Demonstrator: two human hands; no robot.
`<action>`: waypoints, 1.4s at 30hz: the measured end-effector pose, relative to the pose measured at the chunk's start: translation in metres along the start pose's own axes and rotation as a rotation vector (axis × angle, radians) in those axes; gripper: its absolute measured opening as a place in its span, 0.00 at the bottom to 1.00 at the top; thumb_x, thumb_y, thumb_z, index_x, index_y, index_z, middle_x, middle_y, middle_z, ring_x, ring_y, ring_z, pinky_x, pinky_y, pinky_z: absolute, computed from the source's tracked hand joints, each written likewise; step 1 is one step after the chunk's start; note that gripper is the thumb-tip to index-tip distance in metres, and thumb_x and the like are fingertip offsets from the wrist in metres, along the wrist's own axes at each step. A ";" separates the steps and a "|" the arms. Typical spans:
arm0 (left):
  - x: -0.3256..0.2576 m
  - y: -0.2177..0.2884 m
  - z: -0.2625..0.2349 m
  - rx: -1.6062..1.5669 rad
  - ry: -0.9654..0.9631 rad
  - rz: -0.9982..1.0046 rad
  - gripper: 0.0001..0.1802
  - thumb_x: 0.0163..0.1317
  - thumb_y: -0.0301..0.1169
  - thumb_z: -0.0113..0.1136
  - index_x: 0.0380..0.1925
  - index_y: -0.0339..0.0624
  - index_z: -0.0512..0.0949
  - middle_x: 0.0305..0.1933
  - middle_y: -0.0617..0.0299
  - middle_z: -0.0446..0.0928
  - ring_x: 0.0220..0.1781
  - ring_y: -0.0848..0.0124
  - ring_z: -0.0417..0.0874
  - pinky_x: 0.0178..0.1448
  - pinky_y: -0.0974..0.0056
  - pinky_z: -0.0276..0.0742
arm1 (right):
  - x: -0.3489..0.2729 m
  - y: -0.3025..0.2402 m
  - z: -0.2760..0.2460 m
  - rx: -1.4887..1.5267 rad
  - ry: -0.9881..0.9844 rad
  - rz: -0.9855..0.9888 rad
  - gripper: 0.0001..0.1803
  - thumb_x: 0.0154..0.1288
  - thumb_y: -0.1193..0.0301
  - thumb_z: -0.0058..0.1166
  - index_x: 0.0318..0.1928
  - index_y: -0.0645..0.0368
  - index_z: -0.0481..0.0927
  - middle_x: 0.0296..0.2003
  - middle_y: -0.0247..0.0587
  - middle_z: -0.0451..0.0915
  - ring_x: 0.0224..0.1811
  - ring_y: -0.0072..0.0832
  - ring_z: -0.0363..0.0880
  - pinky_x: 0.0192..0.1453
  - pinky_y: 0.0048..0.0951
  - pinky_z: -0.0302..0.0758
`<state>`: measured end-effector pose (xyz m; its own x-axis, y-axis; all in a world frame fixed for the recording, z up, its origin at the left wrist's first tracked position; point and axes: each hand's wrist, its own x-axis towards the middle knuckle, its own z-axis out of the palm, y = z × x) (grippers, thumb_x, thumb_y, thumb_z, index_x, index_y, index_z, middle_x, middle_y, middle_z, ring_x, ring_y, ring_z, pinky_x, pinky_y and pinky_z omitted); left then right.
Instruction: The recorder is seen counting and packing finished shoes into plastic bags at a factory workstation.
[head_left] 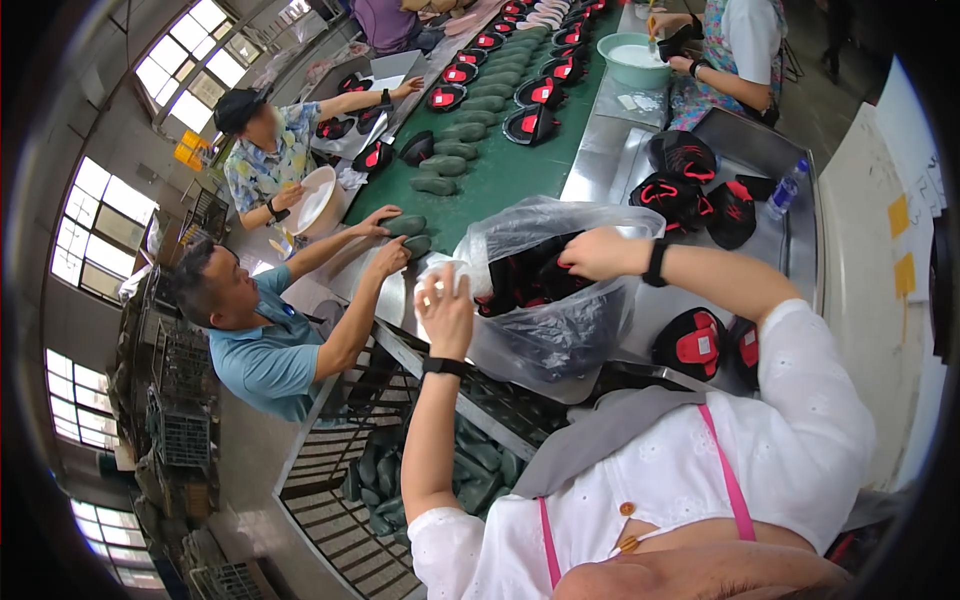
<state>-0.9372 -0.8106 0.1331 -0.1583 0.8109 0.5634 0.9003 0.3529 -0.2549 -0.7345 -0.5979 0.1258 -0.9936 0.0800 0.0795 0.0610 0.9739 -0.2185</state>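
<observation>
A clear plastic bag [555, 345] of black shoe uppers [530, 275] with red parts stands open before me, at the near end of the green table. My left hand [445, 312], with white coverings on its fingertips, is closed on the bag's left edge. At the bag's mouth my right hand [603, 254] has its fingers bent down onto the black uppers, closed on one of them; its fingertips are partly hidden. Beyond the bag to the right, several black-and-red uppers [683, 155] lie on a metal tray [795, 265]. Another upper [695, 343] lies near my right forearm.
Green shoe lasts [452, 148] line the green table [400, 195] between rows of uppers. A co-worker in blue [265, 345] handles two lasts at left. Others sit farther off, near a white bowl [318, 200] and a green basin [635, 65]. A wire cage [330, 505] holds lasts below; a bottle [787, 190] stands right.
</observation>
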 end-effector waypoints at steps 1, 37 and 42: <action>0.007 0.006 0.004 0.024 0.005 0.072 0.13 0.48 0.30 0.53 0.36 0.50 0.77 0.52 0.68 0.70 0.56 0.65 0.66 0.58 0.55 0.55 | 0.016 -0.007 0.010 0.036 0.008 -0.092 0.13 0.52 0.64 0.52 0.39 0.54 0.78 0.34 0.43 0.78 0.37 0.39 0.78 0.36 0.40 0.75; 0.017 -0.041 0.138 -0.499 -0.705 -0.464 0.13 0.46 0.27 0.55 0.35 0.39 0.77 0.39 0.45 0.73 0.41 0.50 0.78 0.43 0.53 0.74 | 0.050 -0.031 0.045 0.219 0.026 0.104 0.27 0.49 0.66 0.62 0.45 0.60 0.62 0.24 0.53 0.76 0.31 0.52 0.76 0.33 0.46 0.70; 0.006 -0.048 0.154 -0.122 -0.421 -0.185 0.10 0.50 0.28 0.50 0.33 0.43 0.78 0.43 0.52 0.73 0.39 0.57 0.79 0.39 0.56 0.74 | 0.033 -0.026 0.041 0.235 -0.044 0.120 0.26 0.48 0.65 0.62 0.42 0.60 0.62 0.24 0.53 0.76 0.30 0.53 0.76 0.31 0.48 0.70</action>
<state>-1.0433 -0.7511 0.0276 -0.4481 0.8673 0.2168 0.8786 0.4720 -0.0721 -0.7724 -0.6291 0.0946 -0.9841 0.1777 -0.0017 0.1600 0.8816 -0.4440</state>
